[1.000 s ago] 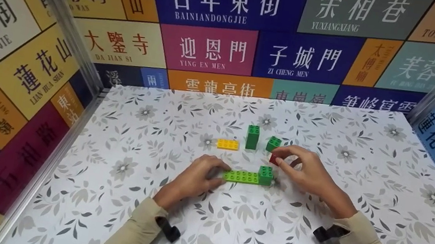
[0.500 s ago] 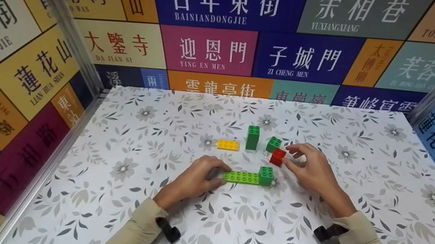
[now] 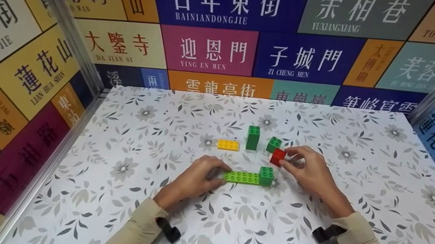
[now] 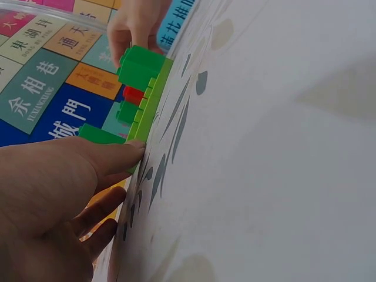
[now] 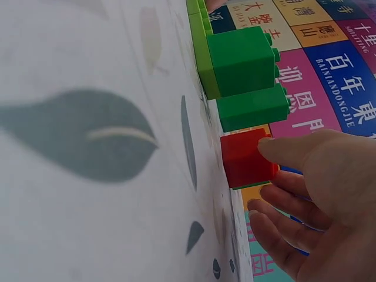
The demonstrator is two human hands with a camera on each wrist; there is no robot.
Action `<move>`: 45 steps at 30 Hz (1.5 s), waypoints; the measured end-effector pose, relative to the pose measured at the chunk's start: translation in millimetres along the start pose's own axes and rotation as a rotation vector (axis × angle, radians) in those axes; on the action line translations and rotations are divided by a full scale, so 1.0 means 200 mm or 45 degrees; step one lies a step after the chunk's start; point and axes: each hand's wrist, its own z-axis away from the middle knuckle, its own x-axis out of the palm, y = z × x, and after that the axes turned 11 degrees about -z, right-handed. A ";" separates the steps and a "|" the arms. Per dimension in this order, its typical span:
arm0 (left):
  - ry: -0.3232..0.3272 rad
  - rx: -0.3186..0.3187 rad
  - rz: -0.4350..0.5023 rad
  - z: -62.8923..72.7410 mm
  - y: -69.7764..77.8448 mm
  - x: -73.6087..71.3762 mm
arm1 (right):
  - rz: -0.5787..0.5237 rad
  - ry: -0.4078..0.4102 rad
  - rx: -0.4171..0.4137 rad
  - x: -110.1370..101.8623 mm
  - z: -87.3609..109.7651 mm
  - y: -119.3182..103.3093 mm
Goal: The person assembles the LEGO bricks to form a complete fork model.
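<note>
My left hand (image 3: 204, 175) pinches the left end of a long light green building-block plate (image 3: 240, 177) lying on the table. A green brick (image 3: 266, 176) is mounted on the plate's right end. To the right, my right hand (image 3: 312, 168) has its thumb and index finger at the right side of a red brick (image 3: 278, 157). In the right wrist view the thumb lies on the face of the red brick (image 5: 245, 157), and the other fingers are apart from it. Just behind the red brick stands a small green brick (image 3: 274, 143), partly covered by it.
A tall green brick (image 3: 253, 137) stands upright behind the plate. Left of it lies a flat yellow brick (image 3: 228, 145). The table (image 3: 126, 210) has a white floral cover, and panels with printed signs (image 3: 218, 50) rise at its back and sides.
A second ago my right fingers covered most of the red brick. They then loosened to its right, leaving it in fuller view, and now they have closed in on its right side. My left hand stays still.
</note>
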 end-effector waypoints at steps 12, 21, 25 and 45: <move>0.003 0.010 -0.011 0.00 0.00 0.00 | -0.061 -0.004 0.039 0.00 0.00 -0.01; 0.015 0.024 -0.010 0.00 0.00 0.00 | -0.090 0.011 0.036 -0.01 0.00 -0.06; 0.014 0.020 -0.004 0.00 0.00 0.00 | -0.105 0.025 0.040 -0.01 0.00 -0.08; 0.013 0.010 -0.009 0.00 0.00 0.00 | -0.155 0.066 -0.227 0.04 0.03 -0.19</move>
